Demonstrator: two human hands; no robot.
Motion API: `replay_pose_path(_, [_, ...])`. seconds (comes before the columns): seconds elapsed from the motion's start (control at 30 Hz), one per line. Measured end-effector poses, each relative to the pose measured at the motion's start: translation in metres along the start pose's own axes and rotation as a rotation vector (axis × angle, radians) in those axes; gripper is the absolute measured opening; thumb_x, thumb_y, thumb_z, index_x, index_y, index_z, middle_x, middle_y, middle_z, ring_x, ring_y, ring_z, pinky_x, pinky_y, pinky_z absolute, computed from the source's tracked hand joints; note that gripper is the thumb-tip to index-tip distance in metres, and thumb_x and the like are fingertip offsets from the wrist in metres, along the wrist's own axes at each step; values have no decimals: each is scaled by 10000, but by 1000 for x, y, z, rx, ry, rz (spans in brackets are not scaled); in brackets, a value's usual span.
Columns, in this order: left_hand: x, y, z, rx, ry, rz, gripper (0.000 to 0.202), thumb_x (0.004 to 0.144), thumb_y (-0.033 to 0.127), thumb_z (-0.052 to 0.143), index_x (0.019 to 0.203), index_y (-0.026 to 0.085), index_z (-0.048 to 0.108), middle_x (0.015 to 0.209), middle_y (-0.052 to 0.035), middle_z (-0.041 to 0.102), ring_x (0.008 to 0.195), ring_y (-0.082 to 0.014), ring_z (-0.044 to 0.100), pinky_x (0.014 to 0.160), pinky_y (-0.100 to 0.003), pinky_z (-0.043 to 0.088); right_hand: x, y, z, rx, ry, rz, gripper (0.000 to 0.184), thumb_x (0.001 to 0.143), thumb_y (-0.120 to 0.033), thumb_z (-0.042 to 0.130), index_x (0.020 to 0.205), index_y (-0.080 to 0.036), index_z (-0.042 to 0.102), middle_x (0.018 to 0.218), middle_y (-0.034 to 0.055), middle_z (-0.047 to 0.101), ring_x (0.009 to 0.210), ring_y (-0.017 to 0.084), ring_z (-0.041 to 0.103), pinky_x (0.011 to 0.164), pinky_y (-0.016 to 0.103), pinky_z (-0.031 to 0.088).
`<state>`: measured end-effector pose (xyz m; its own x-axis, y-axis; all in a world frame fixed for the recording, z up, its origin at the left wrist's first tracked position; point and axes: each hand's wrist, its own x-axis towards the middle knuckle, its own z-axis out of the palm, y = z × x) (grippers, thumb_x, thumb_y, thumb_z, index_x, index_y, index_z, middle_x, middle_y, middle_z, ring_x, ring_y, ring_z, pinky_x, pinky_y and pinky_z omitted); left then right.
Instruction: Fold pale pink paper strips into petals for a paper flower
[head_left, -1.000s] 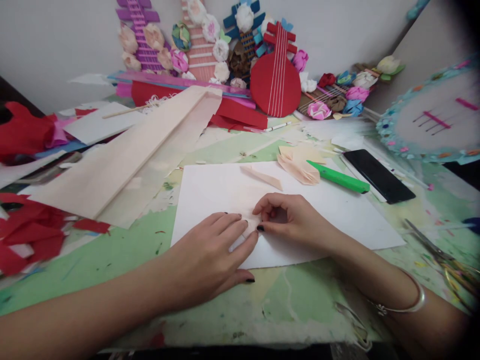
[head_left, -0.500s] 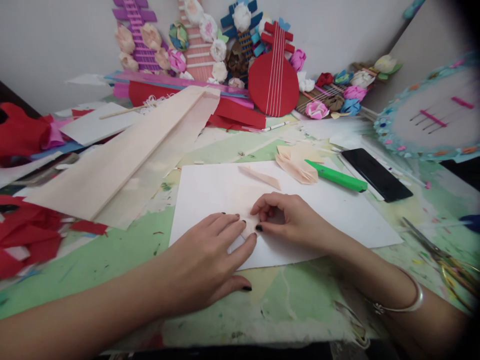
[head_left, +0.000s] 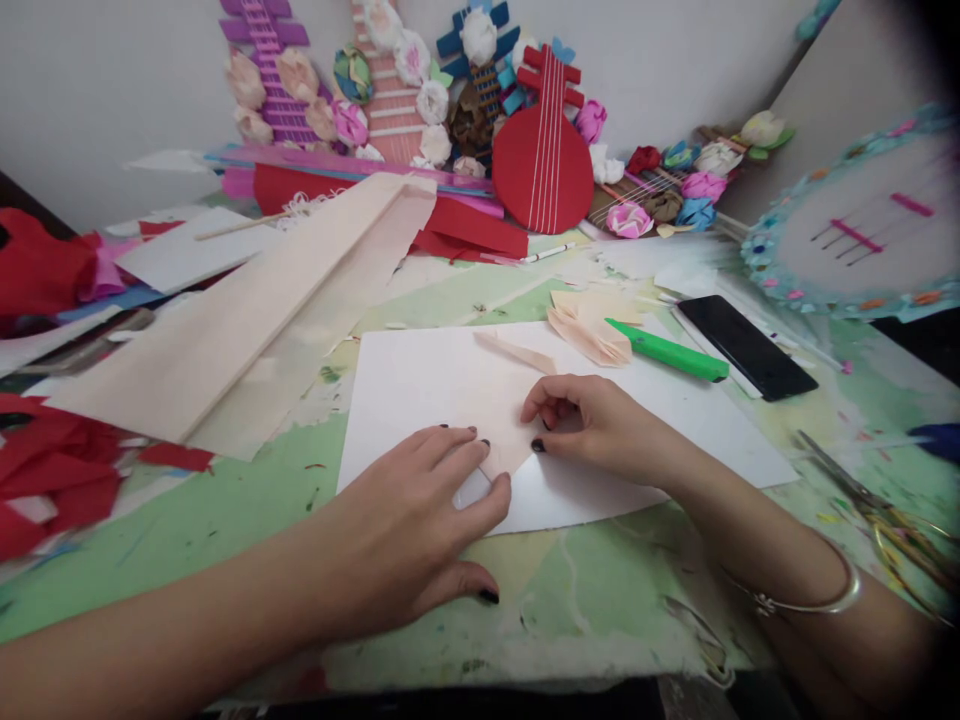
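My left hand (head_left: 431,510) lies low over a white sheet (head_left: 397,370), its fingers extended and their tips on a small pale peach paper piece (head_left: 495,405). Along the right edge of that piece, my right hand (head_left: 592,430) has thumb and index finger curled close together, closed on the paper's edge; the exact contact is hard to make out. A narrow peach strip (head_left: 517,350) lies just beyond my fingers. Farther back are gathered peach paper petals (head_left: 592,335) beside a green utility knife (head_left: 667,350).
A black phone (head_left: 746,345) and gold-handled scissors (head_left: 874,510) lie at right. Long peach paper (head_left: 247,320) stretches across the left, near red scraps (head_left: 52,470). Behind stand a red paper lute (head_left: 544,170), other decorated instruments and paper flowers. A round flower-edged piece (head_left: 847,230) is far right.
My right hand has shifted slightly right and up, and more of the peach piece shows flat between my hands. My left hand has stayed nearly in place.
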<state>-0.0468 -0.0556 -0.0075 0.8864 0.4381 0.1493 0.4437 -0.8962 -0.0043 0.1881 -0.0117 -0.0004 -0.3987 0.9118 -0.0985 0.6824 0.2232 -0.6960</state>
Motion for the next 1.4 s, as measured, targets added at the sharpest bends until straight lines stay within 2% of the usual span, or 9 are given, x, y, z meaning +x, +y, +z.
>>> replay_pose_path(0.17, [-2, 1, -8, -60, -52, -16, 619, 810, 597, 556, 1224, 138, 534, 1268, -230, 542, 1214, -397, 482, 967, -550, 437, 0, -2, 1, 11, -37, -54, 171, 680, -50, 553, 725, -178, 657, 728, 1, 646, 690, 137, 569, 646, 259, 416])
replay_pose_path(0.43, [-4, -2, -22, -121, -157, -10, 532, 816, 617, 529, 1102, 173, 590, 1342, -227, 498, 1262, -402, 450, 949, -548, 455, -2, -3, 0, 12, -46, -125, 271, 693, -13, 533, 732, -199, 726, 741, -3, 694, 760, 151, 602, 719, 274, 437])
replay_pose_path(0.73, [-1, -8, -10, -52, -30, 42, 670, 816, 598, 550, 1187, 40, 531, 1221, -248, 572, 1148, -394, 523, 911, -523, 460, -2, -5, 3, -132, 99, -237, 279, 688, 29, 565, 747, -189, 730, 775, 27, 669, 800, 175, 583, 742, 299, 449])
replay_pose_path(0.87, [-1, -8, -6, -18, -8, 45, 653, 823, 573, 559, 1210, 48, 514, 1219, -232, 568, 1112, -393, 521, 868, -526, 459, -3, -5, 4, -198, 216, -311, 272, 700, 36, 560, 751, -177, 721, 786, 38, 658, 810, 177, 577, 749, 302, 446])
replay_pose_path(1.0, [0, -9, -3, -49, 25, 33, 570, 855, 546, 530, 1175, 75, 525, 1194, -207, 572, 1086, -376, 517, 854, -514, 451, -4, -3, 5, -155, 197, -337, 214, 749, -30, 584, 851, -171, 708, 854, 46, 663, 863, 179, 588, 780, 302, 452])
replay_pose_path(1.1, [1, -12, 0, -170, 92, -43, 355, 929, 396, 476, 1140, 114, 523, 1176, -156, 579, 1084, -305, 521, 888, -458, 446, -2, -2, 7, -155, 110, -374, 188, 799, -102, 588, 935, -174, 696, 916, 57, 663, 909, 185, 582, 811, 314, 444])
replay_pose_path(1.2, [4, -20, 6, -358, 154, -224, 214, 942, 222, 439, 1135, 160, 505, 1091, -83, 606, 1004, -206, 557, 859, -351, 466, 0, -2, 8, -158, 47, -374, 172, 802, -96, 579, 887, -191, 694, 901, 43, 663, 887, 172, 577, 800, 304, 431])
replay_pose_path(1.3, [9, -30, 9, -487, 176, -354, 168, 909, 229, 493, 1059, 180, 550, 999, -45, 623, 923, -176, 577, 804, -305, 470, 1, -5, 9, -142, 17, -364, 162, 779, -64, 581, 824, -185, 678, 848, 23, 671, 855, 160, 572, 791, 293, 414])
replay_pose_path(1.4, [15, -37, 8, -587, 135, -326, 120, 889, 258, 534, 941, 181, 609, 961, -33, 616, 877, -157, 576, 774, -279, 457, 1, -9, 10, -139, 14, -336, 91, 786, -117, 608, 836, -171, 661, 841, 26, 669, 837, 162, 567, 777, 295, 404])
